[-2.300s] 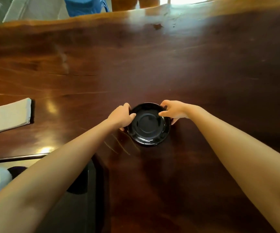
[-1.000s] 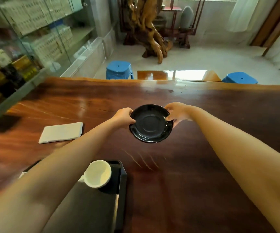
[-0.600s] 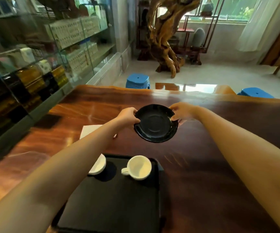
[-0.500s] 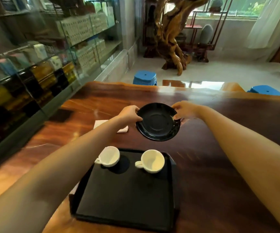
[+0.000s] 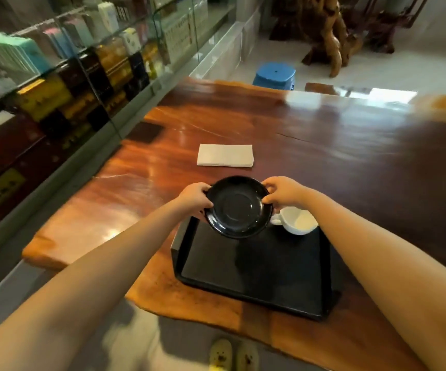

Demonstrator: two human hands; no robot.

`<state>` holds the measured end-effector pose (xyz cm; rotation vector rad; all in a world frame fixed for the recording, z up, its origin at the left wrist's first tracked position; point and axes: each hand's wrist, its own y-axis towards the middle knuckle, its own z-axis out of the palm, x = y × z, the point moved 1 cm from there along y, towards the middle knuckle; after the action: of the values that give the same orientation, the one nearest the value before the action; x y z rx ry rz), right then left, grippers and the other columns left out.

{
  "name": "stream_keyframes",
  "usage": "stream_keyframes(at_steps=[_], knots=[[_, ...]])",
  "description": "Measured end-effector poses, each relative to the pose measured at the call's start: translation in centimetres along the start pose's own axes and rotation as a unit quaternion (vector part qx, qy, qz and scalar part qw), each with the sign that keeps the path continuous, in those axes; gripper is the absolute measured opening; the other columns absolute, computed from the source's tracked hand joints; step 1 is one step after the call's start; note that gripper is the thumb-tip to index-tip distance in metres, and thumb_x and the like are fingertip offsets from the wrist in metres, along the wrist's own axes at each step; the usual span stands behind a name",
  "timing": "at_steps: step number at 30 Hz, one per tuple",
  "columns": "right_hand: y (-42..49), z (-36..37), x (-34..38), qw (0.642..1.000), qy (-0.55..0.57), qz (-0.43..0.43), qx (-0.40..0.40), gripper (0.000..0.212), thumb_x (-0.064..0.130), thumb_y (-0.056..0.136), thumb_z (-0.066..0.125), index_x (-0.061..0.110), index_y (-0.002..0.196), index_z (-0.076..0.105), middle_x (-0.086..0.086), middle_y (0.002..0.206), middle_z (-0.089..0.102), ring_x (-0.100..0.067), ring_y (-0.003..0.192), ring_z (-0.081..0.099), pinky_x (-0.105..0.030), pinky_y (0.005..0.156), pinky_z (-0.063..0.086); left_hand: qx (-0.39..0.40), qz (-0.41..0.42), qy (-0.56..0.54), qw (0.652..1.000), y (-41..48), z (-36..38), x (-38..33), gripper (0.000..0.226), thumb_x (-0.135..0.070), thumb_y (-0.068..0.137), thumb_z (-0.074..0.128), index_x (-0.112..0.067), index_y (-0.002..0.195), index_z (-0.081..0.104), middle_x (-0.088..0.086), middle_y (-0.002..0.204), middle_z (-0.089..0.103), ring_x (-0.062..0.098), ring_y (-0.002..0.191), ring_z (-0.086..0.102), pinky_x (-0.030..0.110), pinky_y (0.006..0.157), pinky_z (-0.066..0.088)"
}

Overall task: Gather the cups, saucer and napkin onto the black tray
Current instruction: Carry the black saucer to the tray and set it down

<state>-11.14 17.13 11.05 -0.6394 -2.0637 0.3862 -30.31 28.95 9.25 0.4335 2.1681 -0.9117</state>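
Saucer [image 5: 239,210] tilted toward viewer (two-hand grip), above tray [image 5: 256,274]

The black saucer [image 5: 239,207], pinched at its rims in the left grip [image 5: 195,198] and the right grip [image 5: 283,193], hides the tray's [image 5: 256,266] far-left corner beneath it, so whatever sits there cannot be seen. Just under the right grip, the white cup [image 5: 298,220] shows only part of its bowl; its handle is mostly tucked behind the saucer's edge and its far rim is covered by the wrist. The boxes in the glass cabinet [image 5: 82,65], well left of the left grip, are smeared with blur, labels unreadable. Both forearms are cut off by the bottom edge, and the tabletop [image 5: 350,156] by the right one.
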Motion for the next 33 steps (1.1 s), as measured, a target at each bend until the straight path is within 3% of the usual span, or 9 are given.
stream_keyframes(at_steps=[4, 8, 11, 14, 17, 20, 26, 31, 33], knots=[[1.1, 4.2, -2.4, 0.996, 0.047, 0.055, 0.049, 0.04, -0.005, 0.084, 0.058, 0.004, 0.122, 0.051, -0.023, 0.113, 0.063, -0.037, 0.095, 0.067, -0.047, 0.079, 0.057, 0.006, -0.034, 0.032, 0.999, 0.6, 1.8, 5.0, 0.041, 0.006, 0.08, 0.058, -0.009, 0.118, 0.055, 0.005, 0.095, 0.055, 0.031, 0.092, 0.064, 0.049, 0.07, 0.059], [1.8, 7.5, -4.3, 0.993, 0.057, 0.076, 0.075, 0.036, -0.004, 0.085, 0.056, 0.002, 0.12, 0.05, -0.023, 0.106, 0.065, -0.034, 0.092, 0.068, -0.034, 0.065, 0.06, 0.02, -0.077, 0.046, 0.996, 0.7, 3.1, 8.6, 0.038, 0.006, 0.081, 0.057, -0.013, 0.114, 0.054, 0.001, 0.085, 0.054, 0.021, 0.07, 0.063, 0.039, 0.049, 0.059], [2.4, 9.4, -5.5, 0.989, 0.06, 0.094, 0.093, 0.034, -0.006, 0.085, 0.054, -0.001, 0.118, 0.05, -0.013, 0.085, 0.061, -0.037, 0.09, 0.067, -0.045, 0.076, 0.058, 0.023, -0.091, 0.075, 0.993, 0.7, 3.9, 10.0, 0.039, 0.004, 0.081, 0.058, -0.011, 0.116, 0.054, 0.003, 0.086, 0.055, 0.015, 0.06, 0.059, 0.023, 0.035, 0.051], [3.0, 10.5, -6.6, 0.988, 0.055, 0.111, 0.094, 0.033, -0.007, 0.085, 0.054, 0.0, 0.117, 0.05, -0.009, 0.079, 0.057, -0.032, 0.079, 0.066, -0.043, 0.069, 0.059, 0.019, -0.087, 0.095, 0.991, 1.0, 4.8, 11.2, 0.04, 0.001, 0.08, 0.059, -0.01, 0.118, 0.054, 0.005, 0.092, 0.057, 0.009, 0.057, 0.056, 0.015, 0.031, 0.044], [3.4, 10.8, -7.4, 0.988, 0.04, 0.121, 0.092, 0.034, -0.008, 0.085, 0.053, 0.005, 0.116, 0.05, -0.008, 0.083, 0.057, -0.024, 0.069, 0.064, -0.035, 0.061, 0.059, 0.015, -0.075, 0.124, 0.989, 1.1, 5.5, 11.4, 0.042, -0.002, 0.081, 0.059, -0.013, 0.121, 0.054, 0.009, 0.111, 0.062, 0.019, 0.073, 0.064, 0.017, 0.045, 0.051], [3.8, 11.0, -8.1, 0.987, 0.03, 0.132, 0.09, 0.037, -0.008, 0.084, 0.053, 0.009, 0.117, 0.05, -0.009, 0.089, 0.057, -0.029, 0.083, 0.066, -0.042, 0.07, 0.059, 0.009, -0.059, 0.153, 0.986, 1.3, 6.3, 11.4, 0.043, -0.006, 0.082, 0.06, -0.013, 0.124, 0.054, 0.01, 0.124, 0.06, 0.028, 0.105, 0.061, 0.027, 0.072, 0.051], [4.3, 11.3, -8.7, 0.989, 0.019, 0.116, 0.092, 0.042, -0.005, 0.085, 0.056, 0.011, 0.122, 0.047, -0.005, 0.079, 0.057, -0.022, 0.076, 0.066, -0.04, 0.072, 0.059, 0.007, -0.053, 0.157, 0.986, 1.7, 6.2, 12.0, 0.043, -0.007, 0.085, 0.058, -0.013, 0.127, 0.052, 0.011, 0.128, 0.058, 0.028, 0.111, 0.058, 0.031, 0.078, 0.049], [4.5, 11.5, -8.2, 0.988, -0.033, 0.091, 0.121, 0.05, 0.0, 0.083, 0.061, 0.009, 0.129, 0.042, -0.015, 0.103, 0.065, -0.028, 0.098, 0.066, -0.045, 0.089, 0.053, 0.016, -0.058, 0.196, 0.979, 1.8, 5.6, 12.0, 0.046, -0.012, 0.085, 0.057, -0.013, 0.13, 0.049, 0.01, 0.127, 0.059, 0.027, 0.105, 0.062, 0.03, 0.076, 0.05], [4.4, 11.3, -8.0, 0.986, -0.07, 0.085, 0.126, 0.053, 0.001, 0.082, 0.063, 0.009, 0.13, 0.041, -0.014, 0.106, 0.062, -0.027, 0.098, 0.065, -0.04, 0.086, 0.055, 0.025, -0.081, 0.209, 0.974, 1.9, 5.1, 11.8, 0.048, -0.007, 0.084, 0.054, -0.011, 0.131, 0.047, 0.013, 0.123, 0.061, 0.026, 0.091, 0.069, 0.031, 0.073, 0.056]])
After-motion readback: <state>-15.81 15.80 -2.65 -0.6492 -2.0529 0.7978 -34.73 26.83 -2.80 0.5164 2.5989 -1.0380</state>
